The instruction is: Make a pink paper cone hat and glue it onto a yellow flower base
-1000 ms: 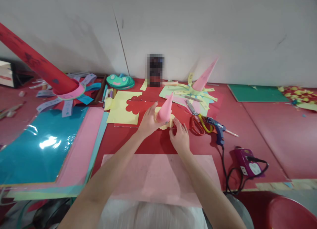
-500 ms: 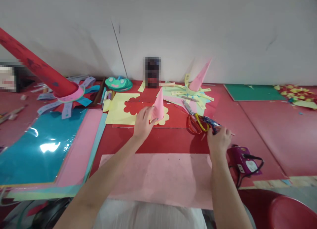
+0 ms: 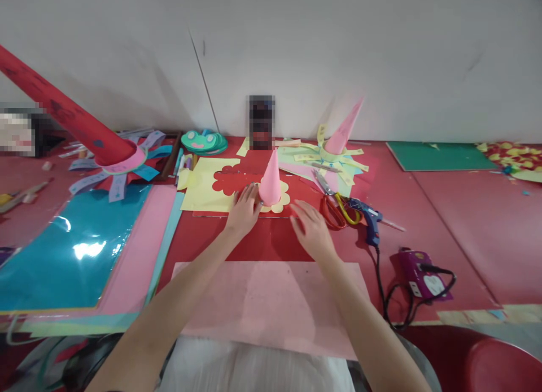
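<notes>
A pink paper cone (image 3: 271, 183) stands upright on a pale yellow scalloped paper flower (image 3: 284, 203). My left hand (image 3: 244, 212) lies close against the cone's left side, fingers stretched out; whether its fingertips touch the cone I cannot tell. To the right of the cone my right hand (image 3: 312, 227) is open, its thumb and fingers apart and holding nothing. A red scalloped paper flower (image 3: 224, 182) is just beyond my left hand. Scissors (image 3: 339, 207) with red and yellow handles and a blue glue gun (image 3: 371, 218) lie right of my right hand.
A pink paper sheet (image 3: 271, 301) lies in front of me. Another pink cone (image 3: 344, 131) with yellow strips stands behind. On the left are a red cone (image 3: 97, 140) and a blue glossy sheet (image 3: 80, 251). A purple power box (image 3: 419, 270) with a black cord is at right.
My right hand has let go of the glue gun, now lying on the table, and moved left toward the cone. My left hand has loosened from the cone and stays beside it.
</notes>
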`<move>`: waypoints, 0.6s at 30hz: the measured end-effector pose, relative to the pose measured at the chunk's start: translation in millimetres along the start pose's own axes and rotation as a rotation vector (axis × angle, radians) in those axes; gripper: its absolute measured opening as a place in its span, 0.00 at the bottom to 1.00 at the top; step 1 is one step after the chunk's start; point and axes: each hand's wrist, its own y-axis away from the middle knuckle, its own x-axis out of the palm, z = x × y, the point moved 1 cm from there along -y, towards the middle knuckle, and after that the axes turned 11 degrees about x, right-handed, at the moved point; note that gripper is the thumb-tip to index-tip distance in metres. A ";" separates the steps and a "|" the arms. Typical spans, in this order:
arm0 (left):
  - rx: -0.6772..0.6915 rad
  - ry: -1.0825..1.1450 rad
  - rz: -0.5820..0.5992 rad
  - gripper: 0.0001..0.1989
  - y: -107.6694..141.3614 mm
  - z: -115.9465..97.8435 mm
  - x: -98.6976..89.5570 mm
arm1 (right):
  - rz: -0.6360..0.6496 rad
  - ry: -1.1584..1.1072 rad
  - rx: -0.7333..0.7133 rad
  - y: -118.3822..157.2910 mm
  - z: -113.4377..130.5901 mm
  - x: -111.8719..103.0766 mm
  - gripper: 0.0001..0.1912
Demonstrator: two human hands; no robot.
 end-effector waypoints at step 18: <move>-0.026 -0.157 0.071 0.25 3.4 -4.8 6.3 | 0.115 0.229 -0.121 2.8 7.7 31.0 0.26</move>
